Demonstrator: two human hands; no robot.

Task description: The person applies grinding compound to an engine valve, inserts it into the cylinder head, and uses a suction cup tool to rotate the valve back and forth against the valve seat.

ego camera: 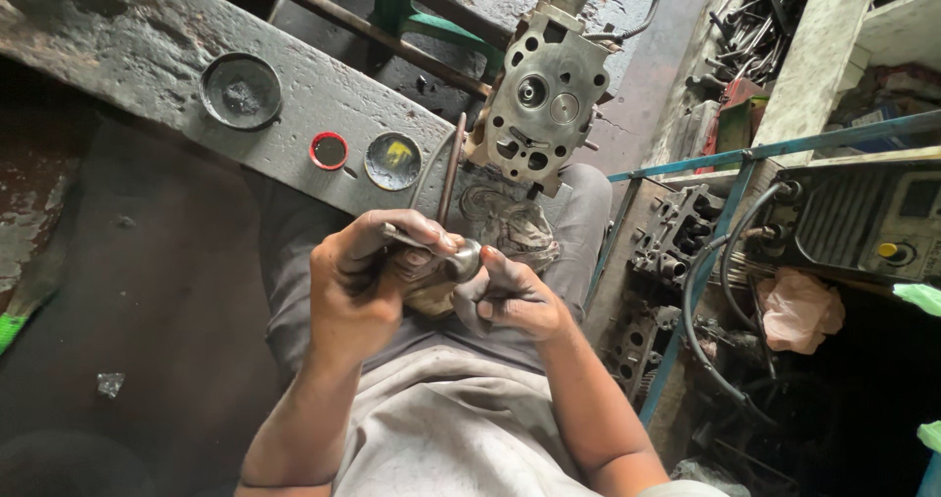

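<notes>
So, left to right: at 10 o'clock on the grey bench (147, 56) sits a dark round dish (241, 90), then a red-rimmed lid (328, 151) and a tin with yellow paste (393, 161) toward 11. Your left hand (358, 281) sits near centre, fingers curled tight around a valve (459, 262) stem, gripping it. The valve's round head sits at dead centre, between both hands. A thin dark rod (451, 169) rises from your left fingers toward 12. Your right hand (510, 296), just at 3 o'clock of the valve, has fingers partly curled, fingertips touching the valve head; can't tell if it's a full grip. At 12 o'clock, a cylinder head (544, 95) stands against the bench edge above your knees. At 3 o'clock, another engine casting (676, 227), black cables (706, 291) and a grey machine (863, 218) on a blue-framed rack.
</notes>
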